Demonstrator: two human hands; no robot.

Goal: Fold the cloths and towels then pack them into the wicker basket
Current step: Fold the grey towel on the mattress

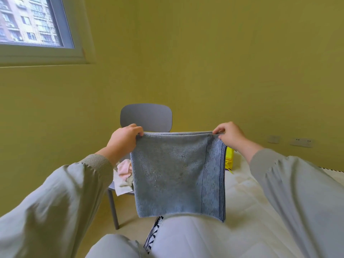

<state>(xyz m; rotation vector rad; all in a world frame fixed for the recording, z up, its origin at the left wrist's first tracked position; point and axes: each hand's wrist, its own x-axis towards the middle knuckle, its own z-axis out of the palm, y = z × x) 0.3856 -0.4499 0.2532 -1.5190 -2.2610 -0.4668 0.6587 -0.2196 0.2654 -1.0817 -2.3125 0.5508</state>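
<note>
Head view: blue-grey towel held up by both hands

The towel hangs in the air in the middle of the scene, stretched flat between its two top corners, with its bottom edge hanging free above the near end of the bed. A band of dark, thin stripes runs down its right side. Along the top edge a second layer seems to lie behind the first, so it looks doubled over.

The left hand pinches the top left corner, fingers curled over the edge and thumb behind. The right hand pinches the top right corner in the same way, on the striped band. Both arms reach forward in loose, pale grey-green sleeves with ribbed cuffs.

Behind the towel, to the left, stands a grey chair with a rounded back. On its seat lies a loose heap of cloths, pink on top and white and greenish below, with one white corner hanging over the seat's front edge. The towel hides the right part of the seat.

On the right, the bed carries a white cover, and a dark patterned trim shows along its near left edge. A yellow object sits on the bed just beyond the towel's right edge, partly hidden by it.

Yellow-green walls close the room. A window is at the far upper left, and wall sockets sit low on the right.
</note>
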